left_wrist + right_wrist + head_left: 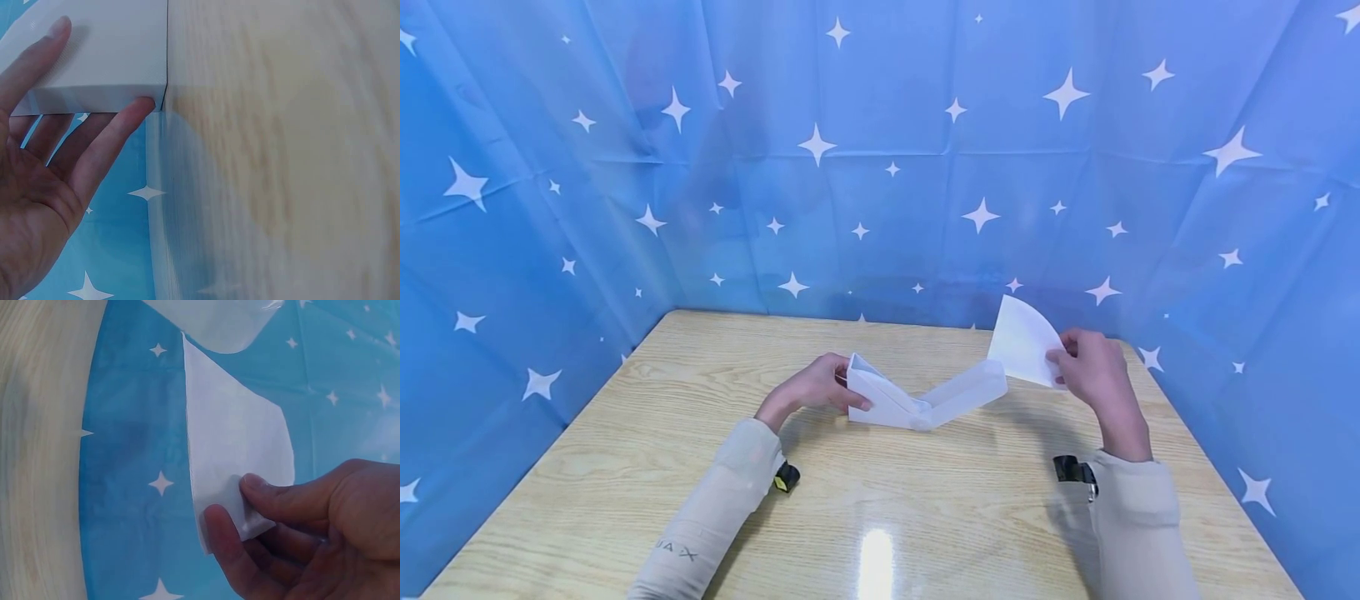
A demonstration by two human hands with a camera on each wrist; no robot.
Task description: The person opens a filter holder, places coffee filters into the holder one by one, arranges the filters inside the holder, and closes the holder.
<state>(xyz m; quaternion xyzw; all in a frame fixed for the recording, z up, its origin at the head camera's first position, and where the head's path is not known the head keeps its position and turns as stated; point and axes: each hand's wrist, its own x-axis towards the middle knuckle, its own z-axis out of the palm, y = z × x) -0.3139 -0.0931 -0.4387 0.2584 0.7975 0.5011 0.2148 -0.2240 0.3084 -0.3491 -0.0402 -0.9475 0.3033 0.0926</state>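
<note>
My left hand (820, 383) grips the outer end of a white box (883, 400) with a flip lid. In the left wrist view, the thumb lies on the box's broad face (112, 50) and a fingertip rests at its lower corner. The translucent lid (966, 393) stands swung out to the right, tilted upward. Beyond the lid's tip, my right hand (1093, 367) pinches a fan-shaped white paper (1022, 342), folded like a coffee filter. Thumb and fingers hold the paper (234, 431) near one corner in the right wrist view, its far point close to the lid (219, 319).
A light wood table (760, 517) lies under both hands. Blue cloth with white stars (887, 125) hangs behind the table and along both sides. Dark straps (1075, 471) show at the sleeve cuffs.
</note>
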